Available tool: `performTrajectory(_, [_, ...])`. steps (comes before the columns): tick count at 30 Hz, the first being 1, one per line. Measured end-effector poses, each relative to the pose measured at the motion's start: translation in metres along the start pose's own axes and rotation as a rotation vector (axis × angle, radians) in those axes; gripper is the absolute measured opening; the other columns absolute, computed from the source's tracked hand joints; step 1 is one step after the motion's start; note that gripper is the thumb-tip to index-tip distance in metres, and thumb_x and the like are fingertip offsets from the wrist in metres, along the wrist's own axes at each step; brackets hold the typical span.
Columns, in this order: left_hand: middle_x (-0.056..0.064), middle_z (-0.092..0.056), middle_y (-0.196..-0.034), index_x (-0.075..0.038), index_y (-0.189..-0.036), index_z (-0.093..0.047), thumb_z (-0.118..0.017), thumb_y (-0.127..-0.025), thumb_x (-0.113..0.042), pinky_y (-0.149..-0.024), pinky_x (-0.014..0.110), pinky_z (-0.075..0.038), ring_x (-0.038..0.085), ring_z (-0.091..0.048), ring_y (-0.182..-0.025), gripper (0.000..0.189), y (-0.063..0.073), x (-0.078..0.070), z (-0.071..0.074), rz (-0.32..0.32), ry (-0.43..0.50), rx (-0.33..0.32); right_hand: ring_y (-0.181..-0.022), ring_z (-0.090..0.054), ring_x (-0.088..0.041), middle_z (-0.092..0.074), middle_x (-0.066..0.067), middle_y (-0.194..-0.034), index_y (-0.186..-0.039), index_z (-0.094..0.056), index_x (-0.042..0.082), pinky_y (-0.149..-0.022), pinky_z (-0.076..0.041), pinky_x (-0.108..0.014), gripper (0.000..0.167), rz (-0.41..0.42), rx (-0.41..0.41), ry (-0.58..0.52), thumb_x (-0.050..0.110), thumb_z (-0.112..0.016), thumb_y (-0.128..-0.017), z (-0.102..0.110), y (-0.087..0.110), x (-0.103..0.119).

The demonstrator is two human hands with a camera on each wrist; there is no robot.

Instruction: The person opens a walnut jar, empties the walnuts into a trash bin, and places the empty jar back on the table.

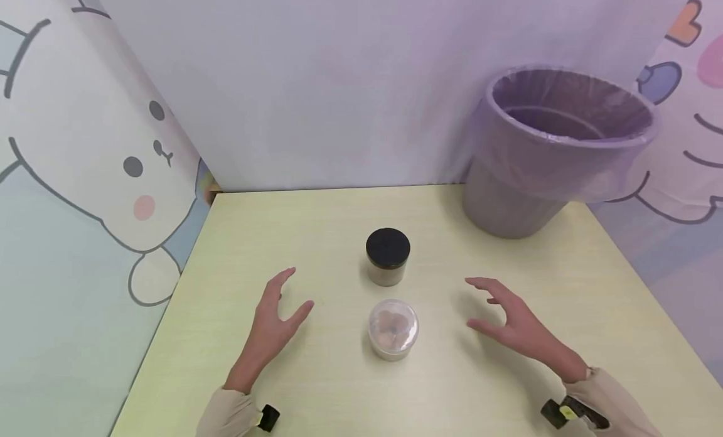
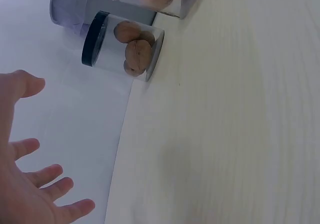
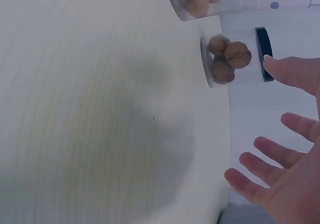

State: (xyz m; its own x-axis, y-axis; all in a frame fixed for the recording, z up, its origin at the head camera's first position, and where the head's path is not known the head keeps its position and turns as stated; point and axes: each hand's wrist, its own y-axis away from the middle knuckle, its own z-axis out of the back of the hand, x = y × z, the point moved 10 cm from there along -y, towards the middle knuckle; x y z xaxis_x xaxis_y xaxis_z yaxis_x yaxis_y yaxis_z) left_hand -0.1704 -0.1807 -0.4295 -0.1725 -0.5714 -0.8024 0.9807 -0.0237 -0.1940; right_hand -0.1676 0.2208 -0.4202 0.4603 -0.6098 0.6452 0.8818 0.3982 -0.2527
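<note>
A jar with a black lid (image 1: 388,248) stands upright on the table; both wrist views show several walnuts (image 2: 137,53) inside its clear wall. Closer to me is a second clear jar (image 1: 393,330) with a transparent lid, holding several paler round nuts (image 3: 197,5). To the left of the jars my left hand (image 1: 271,330) hovers, thumb and fingers spread, touching nothing. My right hand (image 1: 516,324) is held off the table on the other side, its fingers apart and nothing in them. In the right wrist view the thumb only overlaps the black lid (image 3: 264,54).
A grey bin (image 1: 503,205) lined with a thin plastic bag stands at the table's back right corner. Behind the pale wooden table (image 1: 282,230) hangs a plain light curtain (image 1: 316,91). Cartoon-printed panels (image 1: 73,192) flank both sides.
</note>
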Motion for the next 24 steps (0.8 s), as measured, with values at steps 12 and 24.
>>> performTrajectory(12, [0.008,-0.041,-0.141,-0.012,-0.141,-0.037,-0.071,-0.086,-0.020,-0.100,0.049,-0.038,0.026,-0.038,-0.130,0.065,-0.001,-0.021,-0.007,-0.009,0.127,0.050,-0.119,-0.049,-0.017,-0.051,0.004,-0.131,-0.137,-0.045,0.016,-0.085,-0.049,-0.033,0.071,-0.007,0.055,-0.128,0.011,-0.080,-0.075,-0.014,-0.004,0.010])
performTrajectory(24, [0.011,-0.046,-0.137,-0.004,-0.137,-0.042,-0.070,-0.085,-0.010,-0.095,0.051,-0.041,0.032,-0.042,-0.126,0.060,0.000,-0.049,-0.010,-0.093,0.182,0.092,-0.116,-0.051,-0.025,-0.053,-0.001,-0.130,-0.135,-0.046,0.016,-0.085,-0.049,-0.033,0.072,0.016,0.089,-0.225,0.010,-0.082,-0.073,-0.028,-0.010,0.017])
